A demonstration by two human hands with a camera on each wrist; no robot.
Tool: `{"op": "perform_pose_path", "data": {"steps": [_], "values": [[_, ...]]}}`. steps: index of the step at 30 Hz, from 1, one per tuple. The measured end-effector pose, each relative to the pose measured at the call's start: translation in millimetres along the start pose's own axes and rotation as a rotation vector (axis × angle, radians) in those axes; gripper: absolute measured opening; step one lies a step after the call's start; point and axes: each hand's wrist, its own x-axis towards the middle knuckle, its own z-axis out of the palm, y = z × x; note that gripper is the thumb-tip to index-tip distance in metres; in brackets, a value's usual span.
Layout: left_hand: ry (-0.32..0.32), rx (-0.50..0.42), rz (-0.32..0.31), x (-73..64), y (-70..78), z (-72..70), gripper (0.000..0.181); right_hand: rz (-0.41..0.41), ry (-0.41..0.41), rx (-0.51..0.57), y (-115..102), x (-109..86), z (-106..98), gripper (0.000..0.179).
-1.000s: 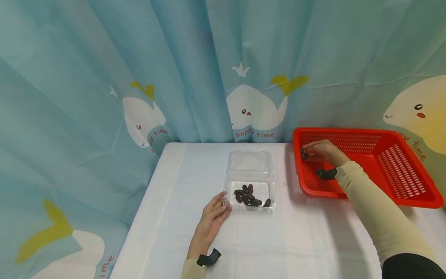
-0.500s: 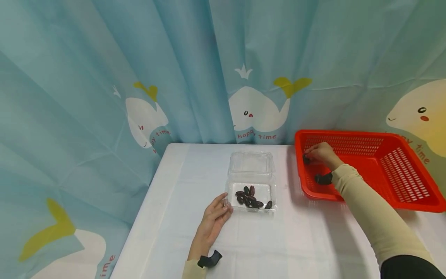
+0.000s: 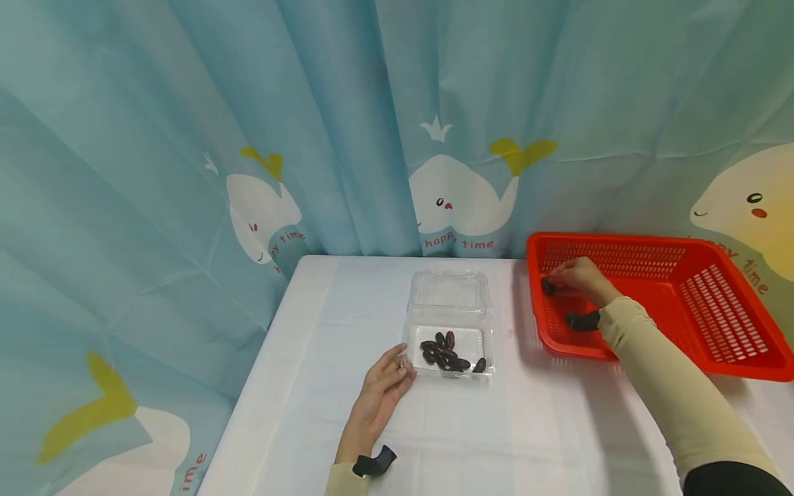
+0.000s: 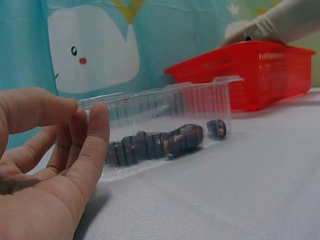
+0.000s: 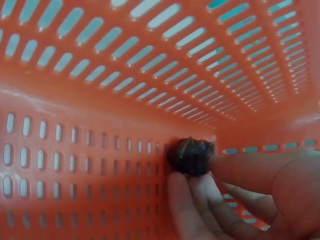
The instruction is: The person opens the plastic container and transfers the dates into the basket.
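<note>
Only the right wrist view clearly showed us the right hand [image 5: 270, 182] pinching a dark fruit [image 5: 187, 157] at its fingertips, inside the red basket [image 5: 100, 106]; we couldn't tell the fruit's long axis. The left hand [image 3: 377, 393] pinched a clear box [image 3: 471, 339], lid [image 3: 449, 291] beyond its fingers.

Head view: from above, facing forward and down over the white cloth-covered table [image 3: 347, 317]. Left wrist view: low, close to the clear hinged plastic box [image 3: 471, 337], facing across it toward the red slotted plastic basket [image 3: 620, 238]. Right wrist view: close up, facing the basket's slotted interior. The first two share the box; all three, the basket.
</note>
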Motion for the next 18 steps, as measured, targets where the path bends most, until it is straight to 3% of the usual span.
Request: {"op": "perform_pose_path", "data": {"steps": [5, 9, 13, 18], "values": [[0.021, -0.026, -0.006, 0.5, -0.7, 1.6, 0.059, -0.045, 0.001, -0.032, -6, -5.0, -7, 0.034], [0.022, -0.023, -0.007, 0.0, -1.3, 1.8, 0.06, -0.035, 0.013, -0.048, -21, -11.1, -11, 0.04], [0.021, -0.018, -0.005, -0.9, -1.3, 1.8, 0.06, -0.029, 0.013, -0.045, -43, -22.6, -8, 0.046], [0.015, -0.019, 0.003, 0.0, -1.7, 1.6, 0.059, -0.078, 0.007, -0.068, -59, -35.4, 2, 0.048]]}}
